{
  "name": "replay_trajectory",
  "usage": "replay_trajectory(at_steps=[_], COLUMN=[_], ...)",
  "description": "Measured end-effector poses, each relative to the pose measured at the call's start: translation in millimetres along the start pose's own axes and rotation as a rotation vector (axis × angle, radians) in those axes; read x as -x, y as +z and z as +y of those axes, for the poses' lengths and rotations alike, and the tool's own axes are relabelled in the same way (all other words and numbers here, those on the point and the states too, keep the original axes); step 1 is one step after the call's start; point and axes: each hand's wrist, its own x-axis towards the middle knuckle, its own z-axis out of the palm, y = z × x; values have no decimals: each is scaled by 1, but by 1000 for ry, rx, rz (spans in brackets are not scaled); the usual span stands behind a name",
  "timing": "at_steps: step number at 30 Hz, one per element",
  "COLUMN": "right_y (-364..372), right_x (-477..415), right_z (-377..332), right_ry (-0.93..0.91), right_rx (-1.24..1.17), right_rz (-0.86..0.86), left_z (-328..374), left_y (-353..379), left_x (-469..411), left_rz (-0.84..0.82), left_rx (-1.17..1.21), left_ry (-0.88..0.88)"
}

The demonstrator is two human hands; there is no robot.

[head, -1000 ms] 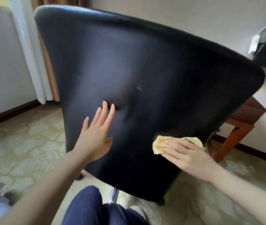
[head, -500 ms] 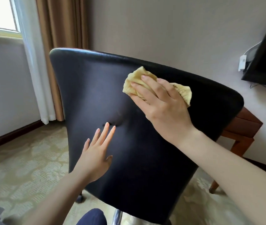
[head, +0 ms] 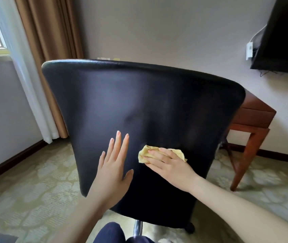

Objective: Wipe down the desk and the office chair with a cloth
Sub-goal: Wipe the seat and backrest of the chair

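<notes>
The left hand [head: 113, 165] lies flat on the lower back of the office chair [head: 139, 102], fingers straight and close together, bracing it. Just to its right, the yellow cloth [head: 144, 154] is bunched against the black leather low on the backrest. The right hand [head: 169, 165] presses it there with fingers laid flat over it, not pinching. Most of the backrest lies above the cloth, its width running left to right, so the next stroke likely goes upward or sideways. The desk [head: 255, 111] stands behind the chair on the right, nearer the cloth hand
</notes>
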Motion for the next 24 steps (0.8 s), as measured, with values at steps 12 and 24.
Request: replay_trajectory(at_steps=[12,24], right_y=[-17,-85], right_x=[100,82], right_z=[61,176], right_ry=[-179,71], right_rx=[11,150], right_rz=[-151,310], left_z=[83,90], left_y=[31,48], left_x=[-34,-40], left_rz=[42,65], left_rx=[274,59], left_ry=[-44,-228])
